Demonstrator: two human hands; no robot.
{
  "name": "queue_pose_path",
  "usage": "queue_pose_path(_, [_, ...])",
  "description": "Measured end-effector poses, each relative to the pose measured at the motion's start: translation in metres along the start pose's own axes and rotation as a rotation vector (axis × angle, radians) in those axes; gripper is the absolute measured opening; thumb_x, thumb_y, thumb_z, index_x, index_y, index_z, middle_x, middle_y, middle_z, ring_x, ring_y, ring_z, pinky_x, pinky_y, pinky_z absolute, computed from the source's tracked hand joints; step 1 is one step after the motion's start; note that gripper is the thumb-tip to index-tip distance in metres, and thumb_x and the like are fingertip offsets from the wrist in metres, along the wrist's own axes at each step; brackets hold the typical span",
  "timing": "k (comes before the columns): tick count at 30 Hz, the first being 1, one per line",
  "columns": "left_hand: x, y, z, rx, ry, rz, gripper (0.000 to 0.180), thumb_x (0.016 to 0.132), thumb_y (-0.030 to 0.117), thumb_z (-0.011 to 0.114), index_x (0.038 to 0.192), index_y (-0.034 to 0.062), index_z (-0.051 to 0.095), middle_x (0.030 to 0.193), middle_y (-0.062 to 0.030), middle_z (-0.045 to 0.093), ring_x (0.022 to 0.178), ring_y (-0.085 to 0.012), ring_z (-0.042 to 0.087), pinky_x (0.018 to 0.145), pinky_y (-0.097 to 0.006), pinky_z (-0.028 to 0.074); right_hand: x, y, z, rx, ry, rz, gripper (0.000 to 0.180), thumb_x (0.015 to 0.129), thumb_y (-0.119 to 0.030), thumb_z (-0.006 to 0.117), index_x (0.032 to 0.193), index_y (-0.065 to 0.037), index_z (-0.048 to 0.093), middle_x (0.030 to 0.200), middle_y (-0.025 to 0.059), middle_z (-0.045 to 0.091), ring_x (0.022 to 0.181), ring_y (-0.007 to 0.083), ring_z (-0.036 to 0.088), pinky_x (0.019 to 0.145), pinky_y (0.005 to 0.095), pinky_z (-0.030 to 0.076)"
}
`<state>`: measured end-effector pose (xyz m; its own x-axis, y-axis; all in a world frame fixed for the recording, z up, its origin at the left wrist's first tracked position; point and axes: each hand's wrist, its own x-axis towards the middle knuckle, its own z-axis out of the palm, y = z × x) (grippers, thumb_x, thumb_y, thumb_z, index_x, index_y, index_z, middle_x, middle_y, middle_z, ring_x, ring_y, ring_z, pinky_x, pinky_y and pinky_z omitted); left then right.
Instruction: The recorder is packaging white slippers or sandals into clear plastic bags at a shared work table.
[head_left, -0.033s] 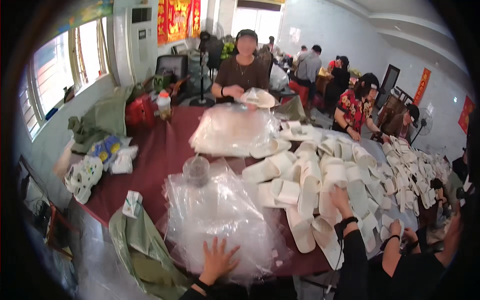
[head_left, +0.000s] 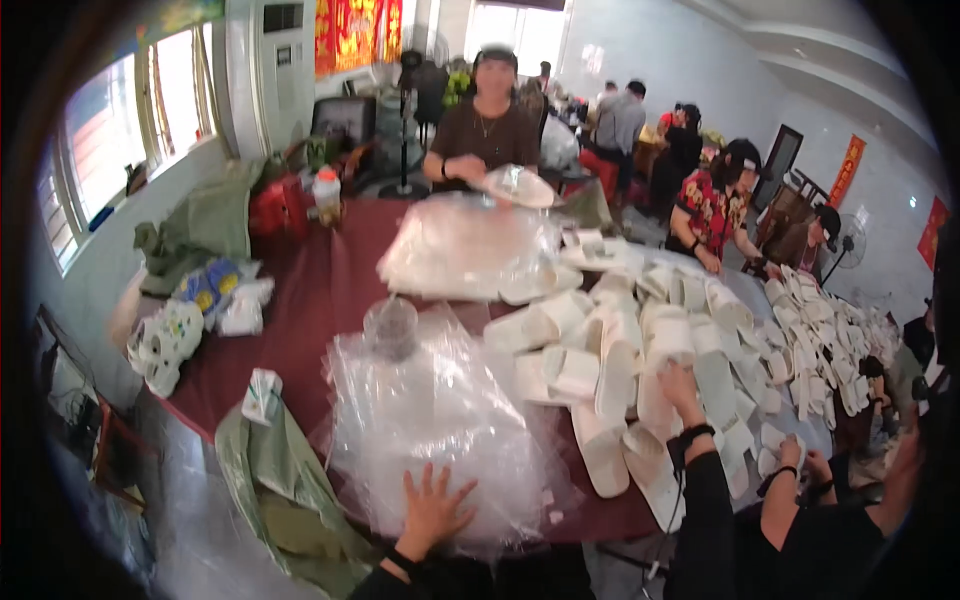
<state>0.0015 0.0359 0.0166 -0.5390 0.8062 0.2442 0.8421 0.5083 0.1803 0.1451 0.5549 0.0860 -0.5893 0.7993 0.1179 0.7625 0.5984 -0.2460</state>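
My left hand (head_left: pixel 432 510) lies flat with its fingers spread on the near edge of a heap of clear plastic bags (head_left: pixel 430 410). My right hand (head_left: pixel 680 385), in a black sleeve with a wrist strap, reaches out onto a pile of white slippers (head_left: pixel 610 350). Its fingers rest on one slipper; whether they grip it is unclear. Both piles lie on a table with a dark red cloth (head_left: pixel 320 290).
A person across the table (head_left: pixel 490 125) holds a bagged slipper above a second stack of clear bags (head_left: pixel 460 245). Another person's hands (head_left: pixel 800 460) work at my right, and a person in a floral shirt (head_left: pixel 715 210) sits further right. Green sacks (head_left: pixel 270 480) and white rolls (head_left: pixel 165 345) lie at the left.
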Motion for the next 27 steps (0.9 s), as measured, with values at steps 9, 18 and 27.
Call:
queue_pose_path(9, [0.005, -0.007, 0.003, -0.053, 0.053, 0.014, 0.05, 0.075, 0.051, 0.062, 0.123, 0.0365, 0.055, 0.131, -0.0164, 0.045, 0.125, -0.0444, 0.035, 0.097, -0.072, 0.017, 0.023, 0.016, 0.003, 0.916, 0.216, 0.072, 0.045, 0.089, -0.023, 0.052, 0.126, 0.002, 0.048, 0.114, 0.0101, 0.057, 0.098, 0.0182, 0.055, 0.085, 0.0307, 0.043])
queue_pose_path(18, [0.006, 0.004, -0.009, -0.056, -0.017, 0.019, 0.051, 0.079, 0.049, 0.059, 0.128, 0.0359, 0.05, 0.136, -0.0153, 0.041, 0.127, -0.0435, 0.032, 0.097, -0.072, 0.019, -0.003, 0.016, -0.031, 1.059, 0.051, 0.075, 0.037, 0.091, -0.026, 0.052, 0.117, 0.0, 0.055, 0.093, 0.0014, 0.06, 0.076, 0.0103, 0.053, 0.067, 0.026, 0.043])
queue_pose_path(27, [-0.001, 0.0, -0.015, -0.039, 0.042, 0.04, 0.051, 0.08, 0.05, 0.058, 0.127, 0.0336, 0.051, 0.139, -0.0152, 0.037, 0.127, -0.0436, 0.031, 0.098, -0.07, 0.018, -0.006, 0.033, -0.065, 0.799, 0.271, -0.258, 0.024, 0.091, -0.013, 0.046, 0.109, 0.0, 0.056, 0.113, 0.0052, 0.056, 0.108, 0.0131, 0.049, 0.089, 0.0274, 0.04])
